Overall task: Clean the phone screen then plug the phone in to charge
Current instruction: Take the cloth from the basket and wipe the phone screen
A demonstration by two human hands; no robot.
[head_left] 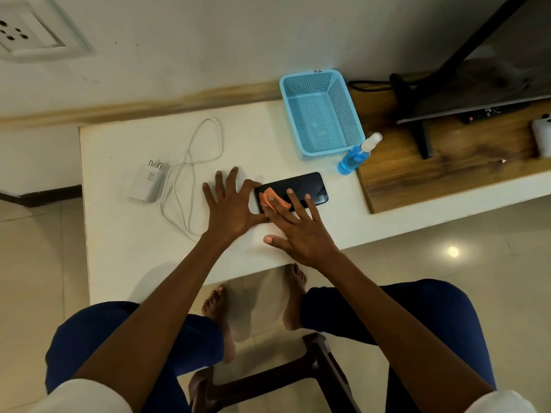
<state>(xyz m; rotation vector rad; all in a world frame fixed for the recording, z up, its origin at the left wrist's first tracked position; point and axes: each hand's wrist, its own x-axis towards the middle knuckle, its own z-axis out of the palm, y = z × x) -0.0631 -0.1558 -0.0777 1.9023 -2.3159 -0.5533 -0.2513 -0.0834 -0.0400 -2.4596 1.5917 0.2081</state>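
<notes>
A black phone (307, 186) lies flat, screen up, on the white table (125, 234). My right hand (298, 231) presses a small orange cloth (269, 198) onto the left part of the screen with spread fingers. My left hand (231, 204) rests flat on the table just left of the phone, its thumb touching the phone's left end. A white charger plug (147, 183) with its white cable (190, 171) looped beside it lies to the left. A white wall socket (26, 31) sits high on the wall at top left.
A light blue mesh basket (323, 111) stands behind the phone, with a blue spray bottle (356, 156) at its right front corner. A monitor on a black stand (417, 120) occupies the wooden surface at right. My knees, bare feet and a dark stool (268, 380) are below.
</notes>
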